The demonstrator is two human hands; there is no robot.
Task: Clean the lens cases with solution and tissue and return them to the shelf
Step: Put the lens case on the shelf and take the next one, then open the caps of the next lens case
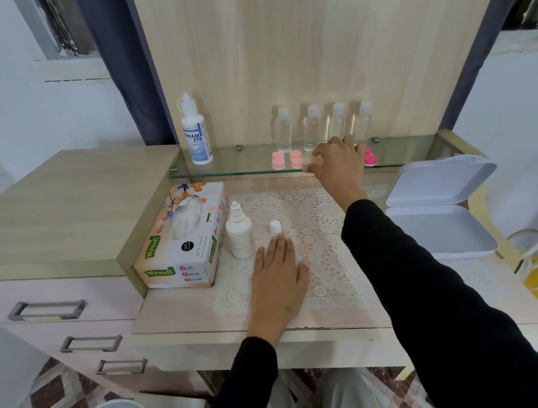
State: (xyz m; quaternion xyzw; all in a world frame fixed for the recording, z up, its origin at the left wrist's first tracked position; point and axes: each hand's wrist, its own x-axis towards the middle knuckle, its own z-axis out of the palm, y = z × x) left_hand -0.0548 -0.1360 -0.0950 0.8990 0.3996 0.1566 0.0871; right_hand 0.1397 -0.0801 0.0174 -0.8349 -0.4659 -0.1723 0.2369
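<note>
Head view: right hand (338, 164) hovers over the glass shelf's (242, 165) front edge, among the pink lens cases (296, 159); whether its fingers grip one cannot be told. Left hand (279, 273) lies flat, fingers straight, on the tabletop (180, 315).

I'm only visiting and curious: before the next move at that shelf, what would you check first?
1. Right hand reaches the glass shelf beside the pink lens cases: ok.
2. Right hand holds a case: cannot tell, its fingers hide that.
3. Small solution bottle uncapped, cap standing beside it: ok.
4. Tissue sticks out of the tissue box: ok.
5. Left hand flat on the lace mat, free: ok.
</note>
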